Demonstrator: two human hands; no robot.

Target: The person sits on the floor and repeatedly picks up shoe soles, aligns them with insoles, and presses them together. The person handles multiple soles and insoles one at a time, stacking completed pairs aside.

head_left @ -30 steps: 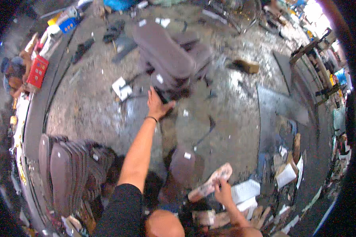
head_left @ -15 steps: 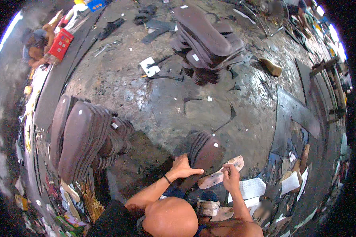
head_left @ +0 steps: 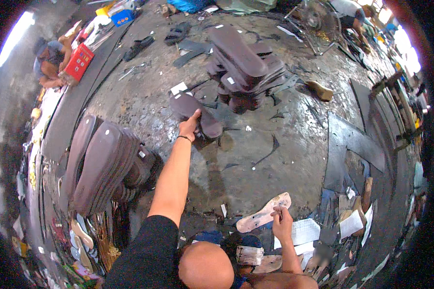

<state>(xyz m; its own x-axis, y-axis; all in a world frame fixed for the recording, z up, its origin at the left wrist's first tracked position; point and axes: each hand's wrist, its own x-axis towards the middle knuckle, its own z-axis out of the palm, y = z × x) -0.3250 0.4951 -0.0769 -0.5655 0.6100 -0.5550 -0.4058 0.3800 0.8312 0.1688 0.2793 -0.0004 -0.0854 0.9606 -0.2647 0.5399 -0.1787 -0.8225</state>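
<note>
My left hand, arm stretched far forward, grips a small stack of dark brown shoe soles, thumb on top. Whether the stack rests on the floor is unclear. My right hand stays close to me, fingers pinched; what they hold, if anything, is too small to make out. Right by those fingers lies a pale, sole-shaped template with dark spots. A large pile of brown soles stands beyond the held stack, to its right. Another pile of brown soles leans at the left.
Dark offcuts are scattered over the floor. Black sheet material and white paper lie at the right. A brown block sits farther off. One person works beside a red crate at far left, another at the far right.
My left hand has carried the sole stack from just in front of me forward and left, toward the far pile. My right hand has barely moved beside the template.
</note>
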